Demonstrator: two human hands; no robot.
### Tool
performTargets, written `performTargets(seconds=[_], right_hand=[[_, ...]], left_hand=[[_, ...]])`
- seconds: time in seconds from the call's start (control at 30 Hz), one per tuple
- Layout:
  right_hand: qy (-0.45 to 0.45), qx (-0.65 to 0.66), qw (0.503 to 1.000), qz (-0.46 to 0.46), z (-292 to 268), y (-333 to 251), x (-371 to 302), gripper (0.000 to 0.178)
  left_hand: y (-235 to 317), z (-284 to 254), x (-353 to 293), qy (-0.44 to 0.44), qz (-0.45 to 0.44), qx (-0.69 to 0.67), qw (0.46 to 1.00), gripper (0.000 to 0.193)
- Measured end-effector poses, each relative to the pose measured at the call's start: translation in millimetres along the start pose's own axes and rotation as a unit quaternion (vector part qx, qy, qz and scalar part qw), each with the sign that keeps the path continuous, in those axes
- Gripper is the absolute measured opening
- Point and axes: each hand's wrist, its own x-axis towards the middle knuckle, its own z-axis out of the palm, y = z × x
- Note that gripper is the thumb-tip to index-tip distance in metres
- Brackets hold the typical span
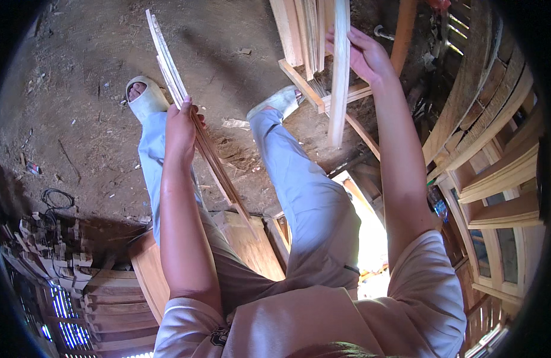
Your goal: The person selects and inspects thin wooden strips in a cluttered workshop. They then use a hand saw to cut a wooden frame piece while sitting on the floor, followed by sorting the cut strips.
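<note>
My left hand (183, 126) is closed around a small bundle of thin wooden strips (169, 71). They run slantwise, past my fist at both ends. Further right and ahead, my right hand (368, 58) is at a pale wooden slat (339, 89) that stands nearly upright. Its fingers pass behind the slat and show on the left side, with the palm on the right. Just beyond, several more wooden boards (302, 33) stand close together, with their lower ends near a low wooden frame (305, 83).
Bare dirt floor (96, 119) with scraps spreads ahead and left. Wooden window frames (496, 238) and curved boards (472, 113) line the right side. Stacked timber (117, 310) lies at lower left, near a dark coiled cord (57, 200). A wooden panel (251, 244) is below my legs.
</note>
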Motion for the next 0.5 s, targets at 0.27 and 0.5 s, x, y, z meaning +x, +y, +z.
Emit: performTargets(seconds=[0.27,0.5], right_hand=[[0.018,0.074,0.996,-0.041,-3.8,-13.8,47.1,0.039],[-0.025,0.057,0.997,-0.037,9.8,7.8,27.4,0.044]], left_hand=[[-4.9,-0.9,8.5,-0.012,0.013,-0.020,1.000,0.026],[0.8,-2.1,7.1,-0.003,0.013,-0.025,1.000,0.024]])
